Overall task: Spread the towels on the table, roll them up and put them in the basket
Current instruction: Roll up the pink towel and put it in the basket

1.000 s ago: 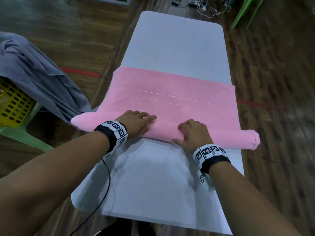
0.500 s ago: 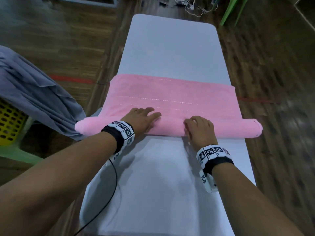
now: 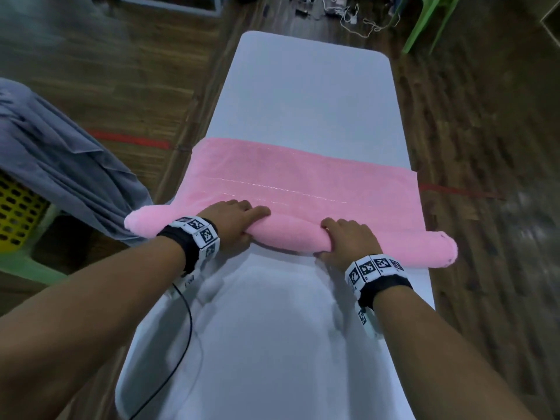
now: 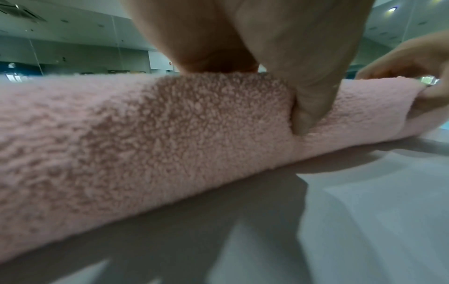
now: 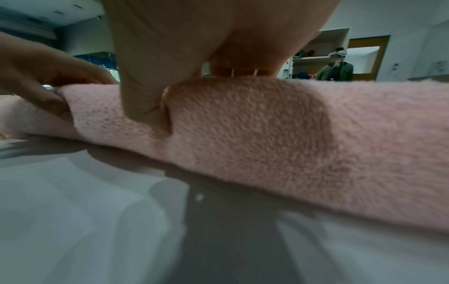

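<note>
A pink towel (image 3: 303, 177) lies across the white table (image 3: 303, 95), its near part wound into a thick roll (image 3: 288, 234) that overhangs both table sides. My left hand (image 3: 236, 219) and right hand (image 3: 348, 237) sit on the roll's middle, fingers curved over its top. In the left wrist view the left thumb (image 4: 313, 96) digs into the roll's near face (image 4: 145, 144). The right thumb (image 5: 141, 86) presses in the same way in the right wrist view. A yellow basket (image 3: 18, 213) stands at the left with a grey towel (image 3: 60, 165) draped over it.
The basket rests on a green stool (image 3: 30, 268) beside the table's left edge. A green chair (image 3: 424, 22) and loose cables (image 3: 348, 13) lie on the wooden floor beyond the far end. Another person (image 5: 335, 67) stands far off in the right wrist view.
Both hands have rolled the towel away from me. The roll is thicker, and the flat pink strip beyond it is narrower.
</note>
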